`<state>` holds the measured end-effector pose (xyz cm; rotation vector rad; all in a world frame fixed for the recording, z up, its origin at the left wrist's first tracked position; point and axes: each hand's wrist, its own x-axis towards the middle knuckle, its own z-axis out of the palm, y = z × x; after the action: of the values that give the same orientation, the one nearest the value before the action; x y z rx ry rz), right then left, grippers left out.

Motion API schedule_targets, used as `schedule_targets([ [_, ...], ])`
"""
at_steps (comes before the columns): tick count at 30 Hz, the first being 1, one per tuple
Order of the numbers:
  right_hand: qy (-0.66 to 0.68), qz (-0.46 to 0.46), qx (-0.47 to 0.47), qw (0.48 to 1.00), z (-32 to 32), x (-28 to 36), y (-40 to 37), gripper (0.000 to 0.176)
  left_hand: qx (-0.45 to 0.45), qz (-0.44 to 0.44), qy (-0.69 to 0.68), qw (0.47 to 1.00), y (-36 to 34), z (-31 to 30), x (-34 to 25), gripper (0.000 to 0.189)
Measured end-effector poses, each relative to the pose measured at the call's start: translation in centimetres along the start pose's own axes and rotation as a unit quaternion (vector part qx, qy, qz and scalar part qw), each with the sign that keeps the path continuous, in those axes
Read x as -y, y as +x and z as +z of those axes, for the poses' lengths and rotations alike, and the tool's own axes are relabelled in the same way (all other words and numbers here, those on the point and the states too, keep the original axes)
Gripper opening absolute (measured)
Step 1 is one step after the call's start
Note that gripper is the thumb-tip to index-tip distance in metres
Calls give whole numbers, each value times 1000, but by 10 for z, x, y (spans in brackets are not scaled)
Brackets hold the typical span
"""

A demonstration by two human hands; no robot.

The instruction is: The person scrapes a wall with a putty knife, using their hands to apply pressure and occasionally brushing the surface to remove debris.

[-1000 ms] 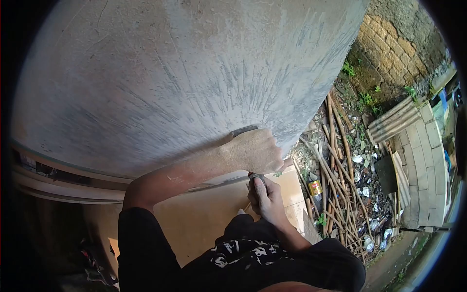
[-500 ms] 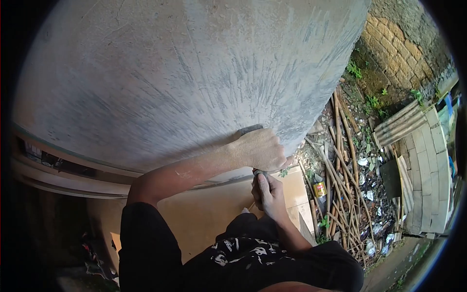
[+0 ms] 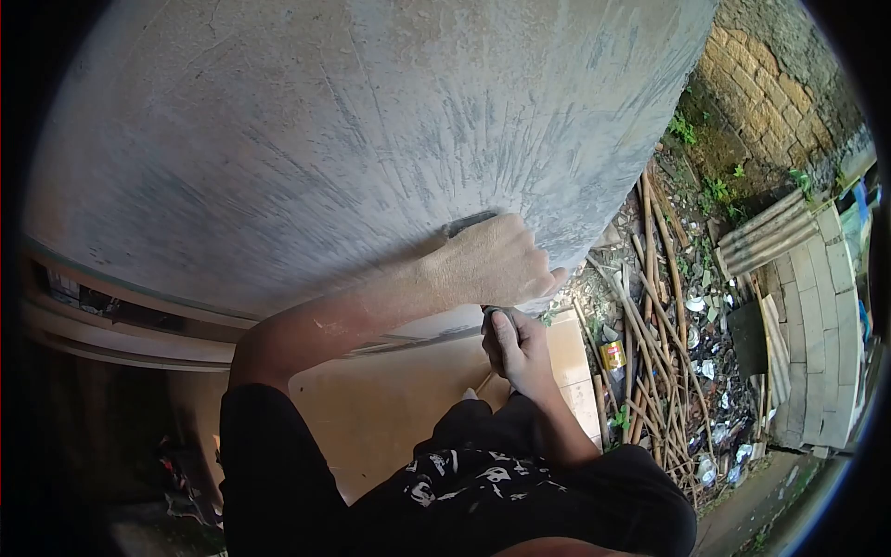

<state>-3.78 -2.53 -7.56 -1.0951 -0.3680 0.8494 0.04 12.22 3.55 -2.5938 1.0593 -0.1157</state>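
Note:
My left hand [image 3: 492,262], coated in pale dust, is closed and pressed against the wall [image 3: 390,139]. Past its knuckles shows the dark flat edge of a scraper [image 3: 471,223], which lies against the wall surface. Just below, my right hand [image 3: 520,348] wraps round a dark handle end with the thumb on top. The left hand hides the middle of the tool, so how the edge and handle join is not visible. Grey streaks fan out across the wall above both hands.
Tan floor tiles [image 3: 399,408] lie below the wall. To the right, bamboo poles [image 3: 647,306], a yellow can [image 3: 613,355] and litter cover the ground. Further right stand a stack of pale blocks [image 3: 817,316] and corrugated sheets [image 3: 766,232]. A ledge [image 3: 139,320] runs along the left.
Both hands have shifted a little up the wall, away from my body, with the scraper's dark edge moving along with them. Their grips look the same.

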Motion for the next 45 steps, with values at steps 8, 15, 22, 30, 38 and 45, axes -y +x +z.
schedule_targets([
  [8, -46, -29, -30, 998, 7, -25, 1, 35, -76, 2, -18, 997, -6, 29, -9, 41],
  [15, -71, -53, -22, 996, 32, 14, 11, 36, -90, -11, 30, 995, -21, -11, 11, 49],
  [22, -79, -45, -29, 995, 40, 24, 0, 34, 23, 8, 9, 1000, -23, -26, 10, 14],
  [30, -45, -34, -53, 997, 41, 16, -10, 30, -146, 7, -20, 989, -24, -6, 2, 49],
  [38, -74, -36, -62, 995, 35, 11, -9, 27, -153, 58, -31, 986, -24, -6, 8, 35],
  [45, -61, -43, -58, 996, 29, 1, -4, 27, -14, 25, -62, 998, -23, -10, 3, 22],
])
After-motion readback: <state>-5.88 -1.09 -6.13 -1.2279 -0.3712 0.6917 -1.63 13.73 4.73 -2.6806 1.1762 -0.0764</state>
